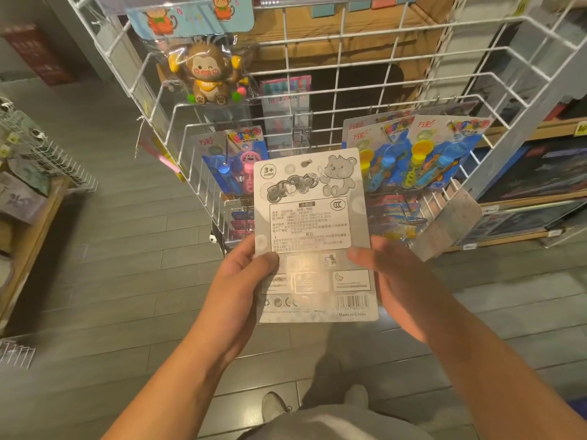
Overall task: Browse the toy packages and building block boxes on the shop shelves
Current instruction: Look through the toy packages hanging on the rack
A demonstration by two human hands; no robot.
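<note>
I hold a grey toy package card (313, 217) upright in front of me, its printed back facing me with a bear drawing, a "3+" mark and a barcode. My left hand (241, 281) grips its lower left edge, thumb on the face. My right hand (392, 281) grips the lower right edge, thumb on the card too. Behind it, similar bubble toy packages (422, 157) hang on the white wire rack (317, 93). A brown monkey toy package (206, 71) hangs at the rack's upper left.
Wooden shelves with dark boxed sets (540, 173) run along the right. A low wooden stand with a wire basket (41, 154) and packets stands at the left. Grey plank floor (127, 249) lies between; my shoes (276, 404) show below.
</note>
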